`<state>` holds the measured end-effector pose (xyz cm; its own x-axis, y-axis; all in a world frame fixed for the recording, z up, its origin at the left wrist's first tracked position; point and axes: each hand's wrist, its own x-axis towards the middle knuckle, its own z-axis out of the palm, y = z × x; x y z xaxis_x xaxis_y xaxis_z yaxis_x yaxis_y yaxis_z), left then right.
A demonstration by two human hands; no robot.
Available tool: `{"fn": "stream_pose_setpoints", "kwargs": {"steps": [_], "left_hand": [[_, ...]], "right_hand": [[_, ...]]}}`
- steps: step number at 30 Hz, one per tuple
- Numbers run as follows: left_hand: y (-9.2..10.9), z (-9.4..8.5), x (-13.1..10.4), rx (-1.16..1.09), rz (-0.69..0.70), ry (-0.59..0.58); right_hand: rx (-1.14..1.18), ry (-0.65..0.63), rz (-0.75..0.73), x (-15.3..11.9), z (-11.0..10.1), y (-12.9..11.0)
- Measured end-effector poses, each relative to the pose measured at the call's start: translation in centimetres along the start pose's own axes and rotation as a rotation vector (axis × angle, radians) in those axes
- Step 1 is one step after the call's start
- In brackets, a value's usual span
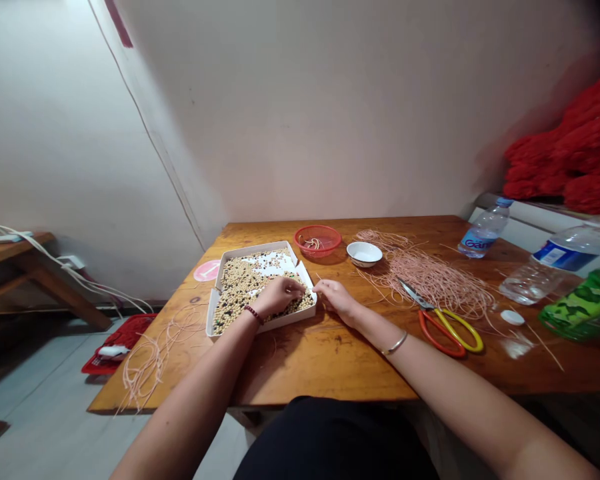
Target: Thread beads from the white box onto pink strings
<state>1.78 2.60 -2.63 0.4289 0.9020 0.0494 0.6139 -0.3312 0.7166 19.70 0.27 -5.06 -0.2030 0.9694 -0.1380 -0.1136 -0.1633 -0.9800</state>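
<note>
A white cardboard box (211, 319) holds many small beads (240, 293), mostly cream with dark ones among them. My left hand (281, 295) reaches into its right part, fingertips pinched together low over the beads; what they hold is too small to make out. Just outside the box's right wall, my right hand (334, 295) is closed with thumb and forefinger pinched. A thin pale cord (319, 276) shows at those fingertips, close to the rim.
Behind the box stand a red basket (318, 241) and a white bowl (365, 253). To the right lie a heap of pink cords (437, 277), scissors (443, 323), a white cap (513, 317) and several bottles (485, 230). Loose cords (147, 363) lie at the left table edge.
</note>
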Motion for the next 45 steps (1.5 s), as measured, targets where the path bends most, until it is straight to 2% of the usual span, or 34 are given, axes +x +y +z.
{"fn": "stream_pose_setpoints", "kwargs": {"steps": [5, 8, 14, 21, 27, 36, 41, 45], "left_hand": [[-0.3, 0.3, 0.1, -0.26, -0.05, 0.085], [0.0, 0.3, 0.1, -0.411, -0.085, 0.06], [0.0, 0.3, 0.1, -0.559, -0.087, -0.011], [-0.3, 0.4, 0.2, -0.625, -0.078, -0.086], [-0.1, 0.2, 0.2, -0.674, -0.119, -0.123], [-0.2, 0.1, 0.2, -0.649, -0.1, -0.135], [-0.2, 0.2, 0.3, -0.589, -0.106, -0.117], [0.0, 0.2, 0.3, -0.528, -0.068, -0.084]], "right_hand": [[-0.152, 0.055, -0.13, 0.4, -0.1, 0.8], [-0.184, 0.021, -0.182, 0.6, -0.1, 1.2], [-0.198, 0.001, -0.162, 0.8, -0.3, 1.4], [-0.212, -0.03, -0.161, 0.5, -0.3, 1.4], [-0.232, -0.002, -0.153, 0.6, -0.2, 1.3], [-0.304, 0.003, -0.207, 0.7, -0.3, 1.7], [-0.327, 0.006, -0.262, 0.8, -0.5, 1.9], [-0.36, 0.027, -0.242, 0.9, -0.5, 1.9]]}}
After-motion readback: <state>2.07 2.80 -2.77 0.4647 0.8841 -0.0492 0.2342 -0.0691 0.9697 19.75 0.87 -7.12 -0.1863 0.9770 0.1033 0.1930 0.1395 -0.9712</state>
